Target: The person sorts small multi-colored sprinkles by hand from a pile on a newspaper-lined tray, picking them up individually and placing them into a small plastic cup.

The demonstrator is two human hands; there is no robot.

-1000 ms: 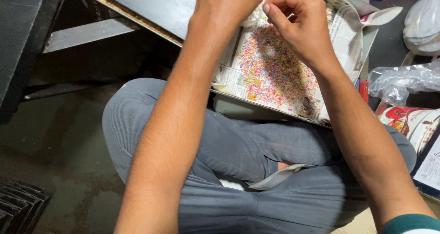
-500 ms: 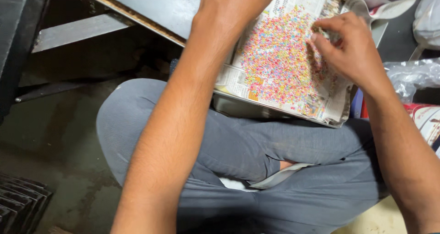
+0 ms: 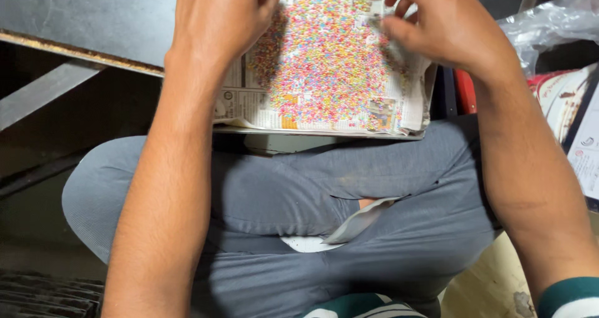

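Sitting cross-legged in grey trousers [image 3: 387, 187], balancing a flat tray lined with printed newspaper [image 3: 249, 103] on the knees. Lying spread over the paper: a layer of tiny multicoloured plastic beads [image 3: 324, 62]. Left hand [image 3: 218, 19] resting on the tray's far left, fingers curled together. Right hand [image 3: 443, 25] hovering at the far right, fingertips drawn together over the beads; impossible to tell whether pinching any.
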